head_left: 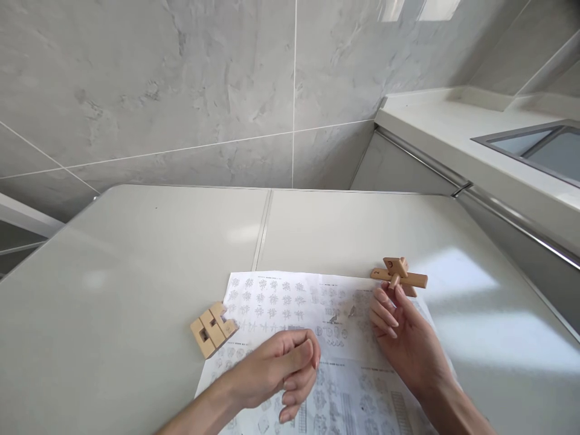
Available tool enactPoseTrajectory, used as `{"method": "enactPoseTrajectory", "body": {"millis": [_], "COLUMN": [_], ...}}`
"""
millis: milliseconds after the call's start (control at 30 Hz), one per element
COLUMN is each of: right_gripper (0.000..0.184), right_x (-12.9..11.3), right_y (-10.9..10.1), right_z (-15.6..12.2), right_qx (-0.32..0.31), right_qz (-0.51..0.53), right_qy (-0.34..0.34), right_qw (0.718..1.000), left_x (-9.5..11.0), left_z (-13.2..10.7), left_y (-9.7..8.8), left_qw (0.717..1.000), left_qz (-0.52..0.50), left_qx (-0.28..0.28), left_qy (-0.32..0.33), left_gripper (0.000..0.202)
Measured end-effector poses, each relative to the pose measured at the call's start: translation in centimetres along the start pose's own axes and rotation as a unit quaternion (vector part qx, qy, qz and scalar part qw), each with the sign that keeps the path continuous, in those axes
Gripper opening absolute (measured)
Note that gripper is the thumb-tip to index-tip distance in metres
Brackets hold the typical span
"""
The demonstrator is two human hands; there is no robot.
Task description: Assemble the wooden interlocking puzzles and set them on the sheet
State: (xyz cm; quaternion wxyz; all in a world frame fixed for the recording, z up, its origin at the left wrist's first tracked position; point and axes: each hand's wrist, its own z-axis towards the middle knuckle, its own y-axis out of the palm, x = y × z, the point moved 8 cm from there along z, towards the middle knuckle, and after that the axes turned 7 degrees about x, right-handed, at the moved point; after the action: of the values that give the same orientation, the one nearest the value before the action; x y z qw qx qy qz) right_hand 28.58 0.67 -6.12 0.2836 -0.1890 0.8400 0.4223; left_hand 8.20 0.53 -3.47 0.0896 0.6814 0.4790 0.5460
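Left hand (281,365): seen nearest the camera, over the lower part of the sheet; the fingers are curled loosely inward toward the palm, nothing being held. Whether the sheet is touched cannot be told.
Right hand (403,338): extended palm-up over the right part of the sheet; the fingers are held close together and nearly straight, the fingertips (388,294) lying at the near side of the cross piece, touching it or just short of it. Nothing is gripped.
Sheet (290,308): a white printed page of small puzzle diagrams, laid flat on the table, partly covered by both hands.
Blocks (212,329): a cluster of notched wooden bars, laid side by side at the sheet's left edge, well apart from both hands.
Cross piece (399,273): wooden bars joined crosswise, placed at the sheet's far right corner, one bar marked with a dark figure.
Table (136,260): a pale surface, divided by a seam running away from the viewer.
Wall (181,90): grey marbled tiles, seen beyond the table.
Counter (453,133): a white ledge at the far right, a sunken sink (539,148) being set in it.
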Motion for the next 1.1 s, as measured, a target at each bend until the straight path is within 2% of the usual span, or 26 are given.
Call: {"method": "enactPoseTrajectory", "body": {"millis": [267,500,567,633,700,733,833,900,967,1033,1100], "right_gripper": [0.033,0.034,0.036,0.039,0.042,0.042,0.044,0.045,0.045,0.047,0.048], "right_x": [2.2,2.6,2.6,2.6,2.6,2.6,2.6,2.4,2.3,2.2,2.2], "right_y": [0.6,1.6,1.9,2.2,2.6,2.8,3.3,3.6,3.9,4.2,4.4], "right_z": [-0.9,-1.2,-1.4,-1.8,-2.1,-2.3,-2.8,-3.1,-3.3,-3.5,-3.6], "right_qx": [-0.008,-0.087,-0.105,-0.121,-0.141,-0.15,-0.172,-0.184,-0.195,-0.205,-0.21], "right_qz": [-0.067,-0.128,-0.155,-0.183,-0.209,-0.223,-0.265,-0.289,-0.303,-0.305,-0.304], "right_qy": [0.047,0.054,0.055,0.051,0.043,0.038,0.02,0.006,-0.007,-0.016,-0.026], "right_qw": [0.997,0.986,0.981,0.974,0.967,0.962,0.949,0.94,0.933,0.93,0.929], "left_x": [-0.2,-0.5,-0.1,0.6,1.8,2.7,5.8,7.3,7.9,7.5,6.7], "left_z": [0.1,0.0,-0.5,-1.5,-2.9,-3.9,-7.2,-9.7,-11.6,-13.0,-13.6], "left_y": [0.2,0.4,0.6,0.5,-0.1,-0.6,-2.4,-3.8,-5.4,-6.9,-8.1], "left_qw": [1.0,0.996,0.991,0.975,0.936,0.898,0.755,0.659,0.586,0.536,0.521], "left_qz": [0.02,0.084,0.134,0.209,0.317,0.384,0.534,0.576,0.596,0.614,0.626], "left_qx": [0.003,-0.004,0.014,0.058,0.135,0.19,0.344,0.44,0.505,0.54,0.547], "left_qy": [0.002,0.009,0.026,0.051,0.078,0.095,0.162,0.201,0.216,0.209,0.193], "left_gripper": [0.047,0.043,0.046,0.048,0.047,0.044,0.034,0.028,0.034,0.05,0.066]}}
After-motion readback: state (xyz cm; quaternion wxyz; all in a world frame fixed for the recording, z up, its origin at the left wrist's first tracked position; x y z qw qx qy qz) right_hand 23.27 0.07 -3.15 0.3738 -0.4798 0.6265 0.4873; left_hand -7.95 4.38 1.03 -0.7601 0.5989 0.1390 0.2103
